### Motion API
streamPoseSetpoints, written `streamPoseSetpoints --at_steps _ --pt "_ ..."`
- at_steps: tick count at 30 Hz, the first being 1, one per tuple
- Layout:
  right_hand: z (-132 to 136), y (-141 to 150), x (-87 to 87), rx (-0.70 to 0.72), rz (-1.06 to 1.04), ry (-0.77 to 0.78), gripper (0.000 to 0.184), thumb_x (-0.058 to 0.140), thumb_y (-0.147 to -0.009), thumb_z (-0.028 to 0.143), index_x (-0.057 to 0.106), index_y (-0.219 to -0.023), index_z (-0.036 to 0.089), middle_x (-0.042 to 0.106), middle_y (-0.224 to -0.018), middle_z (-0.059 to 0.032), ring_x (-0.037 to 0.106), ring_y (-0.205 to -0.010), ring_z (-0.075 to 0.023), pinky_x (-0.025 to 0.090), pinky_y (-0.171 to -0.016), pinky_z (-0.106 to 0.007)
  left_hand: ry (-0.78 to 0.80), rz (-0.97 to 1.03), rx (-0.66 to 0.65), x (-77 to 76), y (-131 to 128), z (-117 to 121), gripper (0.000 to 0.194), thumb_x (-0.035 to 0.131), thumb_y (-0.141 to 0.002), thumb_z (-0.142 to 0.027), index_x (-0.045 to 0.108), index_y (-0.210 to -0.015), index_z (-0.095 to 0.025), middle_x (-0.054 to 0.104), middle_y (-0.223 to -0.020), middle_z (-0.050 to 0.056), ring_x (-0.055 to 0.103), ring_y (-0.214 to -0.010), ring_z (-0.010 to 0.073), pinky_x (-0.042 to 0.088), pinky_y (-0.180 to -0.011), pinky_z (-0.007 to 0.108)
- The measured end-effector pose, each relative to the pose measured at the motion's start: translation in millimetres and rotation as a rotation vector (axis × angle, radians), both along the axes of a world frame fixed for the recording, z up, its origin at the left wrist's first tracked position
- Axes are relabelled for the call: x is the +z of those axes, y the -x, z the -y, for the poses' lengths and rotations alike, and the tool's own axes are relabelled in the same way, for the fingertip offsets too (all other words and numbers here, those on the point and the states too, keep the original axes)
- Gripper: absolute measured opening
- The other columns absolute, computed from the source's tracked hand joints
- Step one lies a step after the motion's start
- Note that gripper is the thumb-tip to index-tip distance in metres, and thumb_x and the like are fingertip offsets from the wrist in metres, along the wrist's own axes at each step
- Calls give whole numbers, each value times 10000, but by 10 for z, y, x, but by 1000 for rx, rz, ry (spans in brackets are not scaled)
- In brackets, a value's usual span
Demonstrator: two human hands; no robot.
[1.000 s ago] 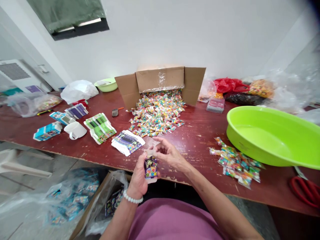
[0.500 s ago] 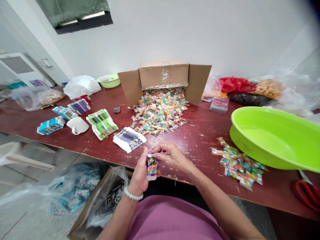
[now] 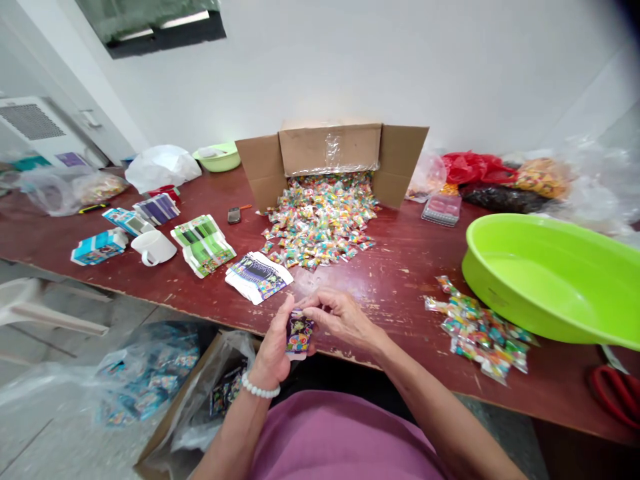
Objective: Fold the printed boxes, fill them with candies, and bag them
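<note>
A small purple printed box (image 3: pixel 300 335) is held upright just over the table's front edge. My left hand (image 3: pixel 275 347), with a pale bead bracelet on its wrist, wraps round the box from the left side. My right hand (image 3: pixel 340 317) pinches at the top end of the same box with thumb and fingers; its fingertips partly cover that end. Just beyond lies a stack of flat purple cartons (image 3: pixel 259 276). Farther back, a heap of wrapped candies (image 3: pixel 320 223) spills from a tipped cardboard box (image 3: pixel 330 150).
At right stand a green basin (image 3: pixel 540 293), a smaller candy pile (image 3: pixel 480 327) and red-handled scissors (image 3: pixel 613 393). Leftward are green cartons (image 3: pixel 204 245), a white mug (image 3: pixel 154 248) and blue cartons (image 3: pixel 100 247). Below the edge, a lined carton (image 3: pixel 173 407) holds filled purple packs.
The top end of the box, with a white flap showing before, now looks folded down under my right fingers. Both hands stay on the box, which has shifted slightly left.
</note>
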State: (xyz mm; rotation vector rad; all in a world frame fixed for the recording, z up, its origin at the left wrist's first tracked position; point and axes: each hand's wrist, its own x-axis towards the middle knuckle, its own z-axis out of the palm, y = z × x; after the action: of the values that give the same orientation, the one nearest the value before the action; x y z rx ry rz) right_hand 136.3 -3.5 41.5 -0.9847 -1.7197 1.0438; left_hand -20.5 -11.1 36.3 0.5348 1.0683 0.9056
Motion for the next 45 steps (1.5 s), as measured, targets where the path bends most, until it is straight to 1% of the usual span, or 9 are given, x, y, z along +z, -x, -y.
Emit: streamPoseSetpoints --at_steps 7,10,16,21,25,31,34,38,45 --pt "-101 148 -389 -135 223 -244 167 533 -927 151 662 -1021 197 697 -1052 -84 631 -1005 -198 488 -910 -333 2 155 92 -229 -47 -111 325 755 -786 -330 649 -1059 -191 731 -847 3 698 -669 148 581 -629 261" --pt "-494 8 -563 -178 305 -114 200 513 -956 205 679 -1065 226 711 -1040 -39 651 -940 -164 513 -840 -280 -84 135 54 -316 -32 -253 442 791 -774 -340 615 -1163 -225 732 -875 7 684 -702 143 571 -680 270" --pt "-1483 -391 -841 -425 443 -69 421 558 -851 90 647 -1251 187 593 -1371 -143 466 -1260 -295 316 -1091 -485 -112 18 77 -501 54 -502 536 893 -637 -311 605 -1074 -191 719 -1020 55 641 -779 148 538 -698 273" --pt "-1805 -456 -972 -451 455 -20 257 538 -868 125 739 -1019 184 714 -1123 -131 529 -1119 -282 339 -1054 -454 -267 -329 -12 -602 288 -542 479 896 -576 -208 657 -992 -186 671 -860 -4 618 -791 143 508 -730 242" --pt "-1684 -495 -873 -469 370 -1 262 488 -914 191 718 -1034 157 709 -1053 -132 573 -1033 -256 379 -1012 -432 -257 -516 -189 -497 474 -600 415 873 -618 -292 712 -974 -152 681 -796 18 620 -688 145 496 -589 220" --pt "-903 -363 -655 -164 115 182 292 562 -917 401 693 -1066 188 711 -872 -18 612 -705 -153 482 -669 -274 -142 -288 128 -403 461 -619 503 918 -548 -346 623 -910 -160 707 -817 34 672 -680 182 562 -521 275" --pt "-608 -272 -595 -119 -35 285 274 662 -845 387 675 -1030 185 671 -803 3 582 -673 -139 457 -628 -260 -126 -172 145 -389 396 -548 477 929 -530 -283 598 -852 -161 711 -811 29 677 -680 180 585 -560 303" --pt "-496 -211 -483 -274 -88 269 301 749 -746 320 640 -997 193 619 -705 40 564 -620 -130 439 -581 -248 -144 -85 -10 -367 310 -398 437 922 -539 -198 647 -876 -154 710 -801 28 667 -671 153 554 -597 253" --pt "-465 -202 -282 -120 -49 192 216 615 -864 329 738 -978 194 736 -874 -32 666 -799 -178 512 -747 -309 -244 0 -364 -329 175 -212 410 792 -760 -280 669 -1130 -154 709 -967 78 693 -804 184 531 -712 265"
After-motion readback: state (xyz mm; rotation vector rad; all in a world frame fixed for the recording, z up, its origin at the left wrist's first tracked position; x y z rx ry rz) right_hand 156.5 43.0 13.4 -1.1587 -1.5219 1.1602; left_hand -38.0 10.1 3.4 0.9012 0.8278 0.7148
